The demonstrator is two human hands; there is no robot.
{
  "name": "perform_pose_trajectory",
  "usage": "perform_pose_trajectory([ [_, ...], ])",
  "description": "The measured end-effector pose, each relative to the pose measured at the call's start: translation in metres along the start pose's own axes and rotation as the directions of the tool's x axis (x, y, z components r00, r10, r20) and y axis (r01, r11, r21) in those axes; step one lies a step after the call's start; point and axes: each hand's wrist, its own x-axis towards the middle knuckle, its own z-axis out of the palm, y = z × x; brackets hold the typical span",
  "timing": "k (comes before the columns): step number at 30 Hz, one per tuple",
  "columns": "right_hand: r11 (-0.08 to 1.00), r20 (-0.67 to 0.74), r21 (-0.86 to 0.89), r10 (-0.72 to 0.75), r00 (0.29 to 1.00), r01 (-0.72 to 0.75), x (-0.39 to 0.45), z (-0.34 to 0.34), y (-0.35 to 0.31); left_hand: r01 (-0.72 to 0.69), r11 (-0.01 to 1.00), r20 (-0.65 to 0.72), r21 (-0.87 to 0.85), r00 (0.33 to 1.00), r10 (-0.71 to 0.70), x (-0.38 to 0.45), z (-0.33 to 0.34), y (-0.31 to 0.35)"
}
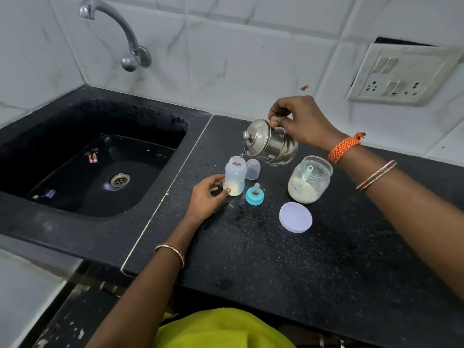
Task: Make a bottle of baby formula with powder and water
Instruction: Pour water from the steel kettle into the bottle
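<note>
Near the middle of the frame, on the black speckled stone table (251, 259), stands the small translucent plastic baby bottle (234, 179), upright and uncapped, pale powder heaped in its bottom. A thin stream of water falls into its mouth from the shiny steel lidded kettle (270, 143), tilted just above and to its right.

Two risks look real to me: the mouth is narrow, so a slight wobble of the kettle could send water down the outside; and a hard tilt might loosen the kettle's lid.

Her left hand (207, 195) lies at the bottle's lower left, fingers curled round its base to steady it. Her right hand (298, 121) grips the kettle's handle from above, upper right of the bottle.

Beside the bottle stand a clear dome cap (252, 169), a blue ring with teat (254, 195), an open glass jar of powder (310, 179) with its scoop, and a white round lid (295, 217).
</note>
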Motion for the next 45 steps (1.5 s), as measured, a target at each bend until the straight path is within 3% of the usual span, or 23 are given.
perform_pose_trajectory([
  [13, 0.999, -0.026, -0.043, -0.015, 1.000, 0.014, -0.001, -0.012, -0.004, 0.001, 0.999, 0.001, -0.046, 1.000, -0.001, -0.001, 0.000, 0.000],
  [45, 0.986, -0.049, -0.131, -0.109, 0.993, 0.102, -0.001, -0.021, -0.014, -0.026, 0.999, 0.014, 0.036, 1.000, 0.026, -0.002, 0.002, -0.001],
])
